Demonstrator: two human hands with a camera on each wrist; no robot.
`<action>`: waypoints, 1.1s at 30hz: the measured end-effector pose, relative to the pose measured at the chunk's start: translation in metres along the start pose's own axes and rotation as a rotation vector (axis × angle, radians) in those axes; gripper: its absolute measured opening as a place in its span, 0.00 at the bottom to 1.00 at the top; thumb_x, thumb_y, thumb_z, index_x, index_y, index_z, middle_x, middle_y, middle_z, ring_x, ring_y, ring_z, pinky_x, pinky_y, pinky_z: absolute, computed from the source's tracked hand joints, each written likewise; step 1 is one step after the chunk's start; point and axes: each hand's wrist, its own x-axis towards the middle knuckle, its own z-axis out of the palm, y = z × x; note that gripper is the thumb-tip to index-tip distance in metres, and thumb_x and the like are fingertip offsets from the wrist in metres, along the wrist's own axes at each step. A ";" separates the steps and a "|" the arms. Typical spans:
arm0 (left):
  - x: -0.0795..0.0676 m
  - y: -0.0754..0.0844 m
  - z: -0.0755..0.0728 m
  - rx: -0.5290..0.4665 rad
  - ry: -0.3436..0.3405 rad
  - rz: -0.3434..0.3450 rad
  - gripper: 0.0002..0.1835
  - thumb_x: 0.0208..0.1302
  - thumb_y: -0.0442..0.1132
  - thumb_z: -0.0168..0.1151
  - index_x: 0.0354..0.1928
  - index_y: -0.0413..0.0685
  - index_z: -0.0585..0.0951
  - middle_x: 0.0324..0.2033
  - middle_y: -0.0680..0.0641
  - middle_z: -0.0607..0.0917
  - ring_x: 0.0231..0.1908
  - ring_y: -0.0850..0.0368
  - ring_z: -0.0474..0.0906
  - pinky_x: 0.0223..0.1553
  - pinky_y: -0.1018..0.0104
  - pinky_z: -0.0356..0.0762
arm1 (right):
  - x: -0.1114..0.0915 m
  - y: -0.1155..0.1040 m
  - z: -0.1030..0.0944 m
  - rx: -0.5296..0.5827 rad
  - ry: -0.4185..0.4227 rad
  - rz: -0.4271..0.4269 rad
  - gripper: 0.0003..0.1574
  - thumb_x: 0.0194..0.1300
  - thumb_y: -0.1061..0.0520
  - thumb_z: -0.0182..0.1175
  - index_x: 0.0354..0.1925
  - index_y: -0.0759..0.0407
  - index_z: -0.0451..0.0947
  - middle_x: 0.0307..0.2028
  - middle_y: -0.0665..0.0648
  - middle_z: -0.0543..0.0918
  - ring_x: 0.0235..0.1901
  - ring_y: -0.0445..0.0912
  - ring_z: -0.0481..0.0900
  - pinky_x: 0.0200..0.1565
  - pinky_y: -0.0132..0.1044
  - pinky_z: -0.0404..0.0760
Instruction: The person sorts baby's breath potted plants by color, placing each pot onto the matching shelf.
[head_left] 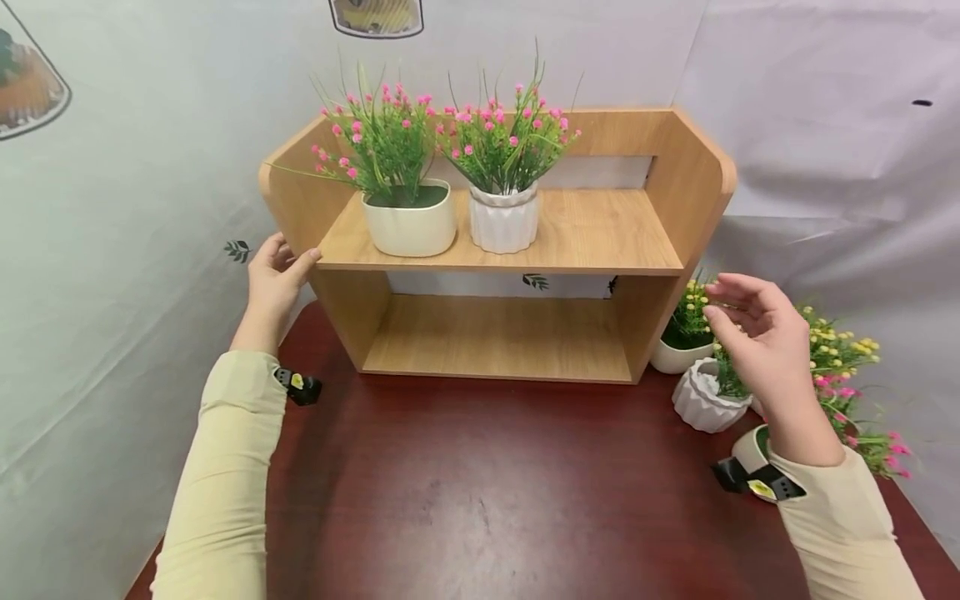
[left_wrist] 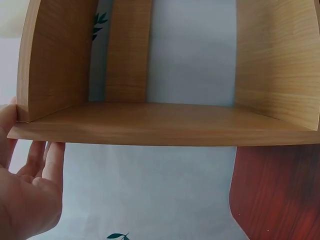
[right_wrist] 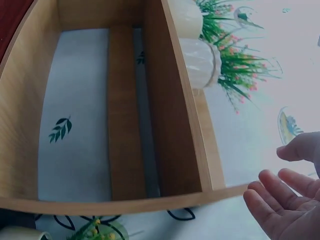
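Observation:
A two-tier wooden shelf [head_left: 495,337] stands on the dark red table [head_left: 465,492]. My left hand [head_left: 273,279] holds its left side panel, the thumb at the front edge and the fingers [left_wrist: 54,162] against the outer face. My right hand [head_left: 768,346] is off the shelf's right side, fingers loosely bent and holding nothing, as the right wrist view also shows. On the upper tier stand an oval cream pot [head_left: 411,229] and a fluted white pot [head_left: 504,223], both with pink-flowered artificial plants.
Right of the shelf, partly behind my right hand and arm, more potted plants crowd together: a cream pot [head_left: 678,357] with yellow flowers, a fluted white pot [head_left: 708,404] and pink flowers [head_left: 892,450]. A pale patterned cloth [head_left: 135,208] hangs behind the table.

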 end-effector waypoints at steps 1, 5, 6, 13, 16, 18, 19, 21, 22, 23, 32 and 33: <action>0.000 0.001 0.000 0.004 -0.007 -0.009 0.24 0.61 0.40 0.65 0.60 0.60 0.74 0.49 0.52 0.78 0.49 0.63 0.74 0.57 0.60 0.72 | -0.001 0.000 -0.002 0.005 0.014 0.004 0.24 0.58 0.77 0.56 0.51 0.61 0.76 0.40 0.43 0.82 0.42 0.35 0.80 0.43 0.19 0.76; 0.000 0.000 0.000 -0.029 -0.014 -0.028 0.25 0.60 0.38 0.65 0.60 0.60 0.74 0.48 0.54 0.79 0.48 0.63 0.74 0.54 0.63 0.73 | -0.007 -0.001 -0.011 -0.012 0.057 0.027 0.24 0.58 0.76 0.55 0.51 0.61 0.77 0.39 0.44 0.83 0.41 0.35 0.81 0.43 0.19 0.76; 0.000 -0.001 0.000 -0.050 -0.015 -0.033 0.25 0.60 0.38 0.65 0.60 0.60 0.74 0.47 0.54 0.79 0.48 0.63 0.74 0.53 0.64 0.73 | -0.009 -0.001 -0.014 -0.032 0.067 0.031 0.24 0.58 0.76 0.56 0.51 0.61 0.77 0.39 0.43 0.83 0.40 0.34 0.81 0.43 0.18 0.76; -0.001 -0.002 0.000 -0.055 0.000 -0.047 0.25 0.59 0.39 0.66 0.59 0.61 0.74 0.50 0.52 0.78 0.47 0.63 0.75 0.59 0.61 0.72 | -0.021 0.001 -0.029 -0.153 0.102 0.029 0.24 0.57 0.76 0.57 0.53 0.64 0.76 0.39 0.37 0.81 0.40 0.31 0.80 0.43 0.17 0.75; 0.000 -0.001 0.000 -0.039 0.003 -0.048 0.25 0.59 0.40 0.66 0.59 0.61 0.74 0.52 0.50 0.77 0.48 0.62 0.75 0.62 0.55 0.69 | -0.025 0.002 -0.036 -0.153 0.132 0.015 0.24 0.57 0.77 0.56 0.52 0.65 0.76 0.39 0.37 0.81 0.39 0.31 0.80 0.43 0.16 0.75; -0.001 -0.001 0.000 -0.034 0.007 -0.049 0.25 0.59 0.41 0.67 0.59 0.61 0.74 0.52 0.49 0.77 0.49 0.61 0.74 0.63 0.53 0.68 | -0.026 0.003 -0.041 -0.116 0.154 0.016 0.23 0.56 0.78 0.55 0.51 0.66 0.77 0.38 0.38 0.82 0.39 0.31 0.81 0.43 0.17 0.75; -0.001 -0.001 0.000 -0.037 0.008 -0.052 0.25 0.59 0.41 0.67 0.59 0.61 0.74 0.53 0.49 0.77 0.49 0.61 0.74 0.63 0.52 0.67 | -0.027 0.004 -0.043 -0.103 0.166 0.022 0.23 0.56 0.78 0.55 0.50 0.67 0.77 0.38 0.39 0.83 0.39 0.32 0.81 0.43 0.17 0.75; -0.001 -0.002 0.000 -0.041 0.010 -0.057 0.25 0.59 0.41 0.67 0.59 0.61 0.74 0.52 0.49 0.77 0.49 0.61 0.74 0.63 0.52 0.67 | -0.029 0.006 -0.048 -0.111 0.191 0.033 0.23 0.56 0.78 0.55 0.50 0.66 0.78 0.37 0.39 0.83 0.38 0.31 0.81 0.41 0.16 0.75; -0.001 -0.003 0.000 -0.047 0.010 -0.059 0.25 0.59 0.41 0.67 0.59 0.61 0.75 0.52 0.49 0.77 0.49 0.61 0.74 0.63 0.53 0.67 | -0.031 0.007 -0.050 -0.117 0.202 0.041 0.23 0.55 0.78 0.56 0.49 0.66 0.78 0.37 0.38 0.83 0.38 0.31 0.81 0.41 0.16 0.75; -0.001 -0.003 0.000 -0.045 0.011 -0.060 0.25 0.58 0.41 0.67 0.59 0.61 0.75 0.51 0.50 0.77 0.48 0.61 0.75 0.63 0.53 0.68 | -0.032 0.008 -0.052 -0.125 0.213 0.052 0.23 0.55 0.78 0.56 0.49 0.65 0.78 0.37 0.38 0.83 0.37 0.31 0.81 0.40 0.16 0.75; 0.000 -0.003 -0.001 -0.092 0.011 -0.085 0.24 0.58 0.40 0.68 0.57 0.62 0.76 0.49 0.54 0.78 0.48 0.62 0.74 0.64 0.54 0.66 | -0.048 0.010 -0.065 -0.234 0.262 0.097 0.25 0.55 0.79 0.56 0.50 0.64 0.78 0.37 0.36 0.81 0.38 0.29 0.80 0.42 0.15 0.74; 0.000 -0.003 -0.001 -0.102 0.007 -0.087 0.23 0.58 0.40 0.68 0.57 0.61 0.76 0.49 0.54 0.78 0.48 0.62 0.74 0.64 0.54 0.66 | -0.049 0.010 -0.066 -0.237 0.275 0.101 0.25 0.55 0.79 0.56 0.50 0.64 0.78 0.37 0.36 0.82 0.38 0.30 0.80 0.42 0.15 0.74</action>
